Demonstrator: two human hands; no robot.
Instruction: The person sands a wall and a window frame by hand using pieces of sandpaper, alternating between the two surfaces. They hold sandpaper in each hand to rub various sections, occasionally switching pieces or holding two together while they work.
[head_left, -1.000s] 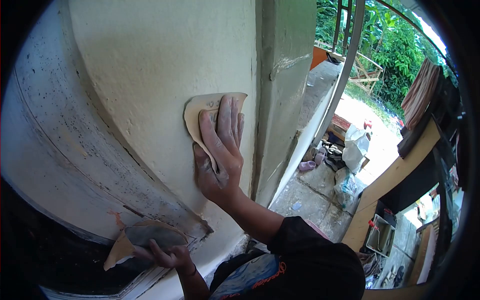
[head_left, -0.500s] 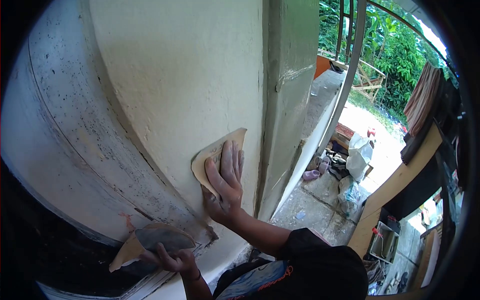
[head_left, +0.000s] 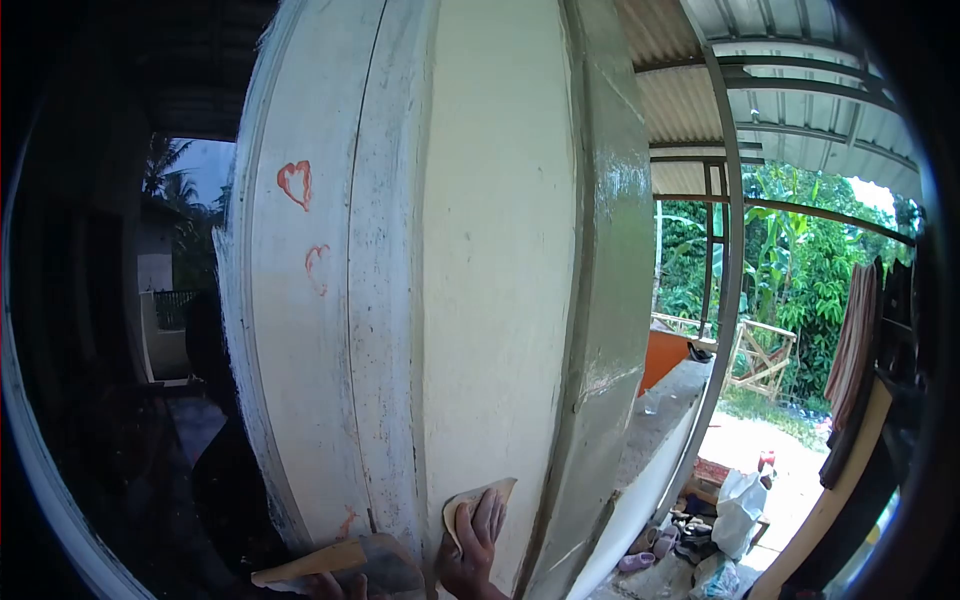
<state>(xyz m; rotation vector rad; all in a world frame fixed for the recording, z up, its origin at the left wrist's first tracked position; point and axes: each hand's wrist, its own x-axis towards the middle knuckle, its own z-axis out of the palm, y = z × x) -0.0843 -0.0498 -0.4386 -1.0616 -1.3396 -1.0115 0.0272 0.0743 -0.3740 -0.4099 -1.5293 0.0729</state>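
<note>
My right hand (head_left: 474,552) lies against the cream wall (head_left: 490,300), fingers pointing up, pressing a tan piece of sandpaper (head_left: 457,503) to it. The paper's edges show around the fingers. At the bottom edge, my left hand (head_left: 328,588) is closed on a curled sheet of sandpaper (head_left: 385,565), grey on one face and tan on the other. Most of that hand is cut off by the frame. The sheet is in front of the lower part of a whitish, speckled frame (head_left: 310,400) that bears red heart-shaped marks (head_left: 294,185).
A dark glass pane (head_left: 110,400) with reflections lies left of the frame. Right of the wall stands a glossy grey-green pillar (head_left: 610,250), then a low ledge (head_left: 650,450). Shoes (head_left: 665,542) and white bags (head_left: 740,510) are on the floor at lower right.
The view has tilted up, so both hands now appear lower and more of the wall and roof shows. My right hand stays pressed on the wall with its sandpaper; my left keeps its sheet.
</note>
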